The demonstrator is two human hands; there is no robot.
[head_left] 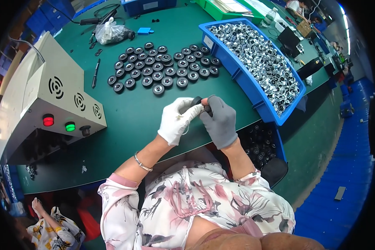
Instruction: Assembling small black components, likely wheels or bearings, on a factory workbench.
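My left hand (174,121), in a white glove, is closed with thumb and fingers pinching a small black round part (196,101) that looks like one of the wheels on the table. My right hand (221,123), in a grey glove with a bare fingertip, closes on the same part from the other side. Fingers cover most of it. Just beyond my hands, many black wheels with metal centres (157,76) lie flat in loose rows. To the right, a blue bin (242,86) is heaped with shiny metal pieces (256,56).
A beige machine (50,93) with red and green buttons stands at the left. A black pen (96,74) and a plastic bag (108,33) lie beyond it on the green table (125,133). Below the table's right edge sits a container of black parts (260,143). Another person (56,227) is at lower left.
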